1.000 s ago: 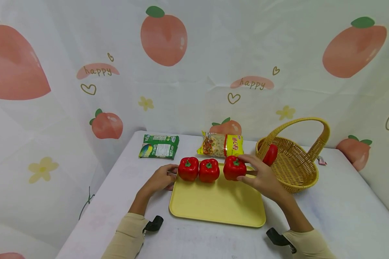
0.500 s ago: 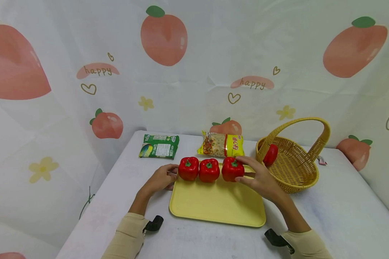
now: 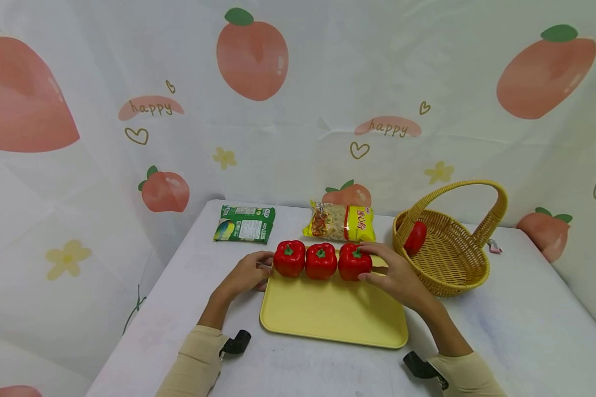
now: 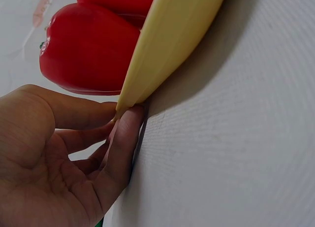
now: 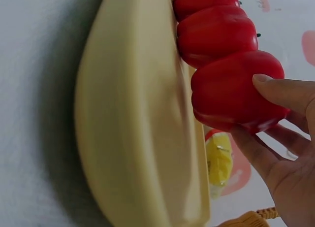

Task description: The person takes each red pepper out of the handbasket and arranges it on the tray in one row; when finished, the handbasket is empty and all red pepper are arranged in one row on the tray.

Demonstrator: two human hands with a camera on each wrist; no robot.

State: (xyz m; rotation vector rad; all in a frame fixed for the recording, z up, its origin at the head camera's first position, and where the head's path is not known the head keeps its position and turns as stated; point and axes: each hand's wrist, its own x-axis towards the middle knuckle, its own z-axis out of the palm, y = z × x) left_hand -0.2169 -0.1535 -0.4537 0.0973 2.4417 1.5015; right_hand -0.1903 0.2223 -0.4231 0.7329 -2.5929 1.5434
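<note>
Three peppers (image 3: 320,261) line the far side of the tray (image 3: 333,314), packets (image 3: 244,224) behind, basket (image 3: 449,262) to the right.

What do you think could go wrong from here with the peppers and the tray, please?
The right hand holds the right pepper close beside the middle pepper; a push to the left might knock the row askew. The left hand pinches the edge of the tray, so an upward tug could tilt it and set the left pepper, close to that edge, sliding.
</note>
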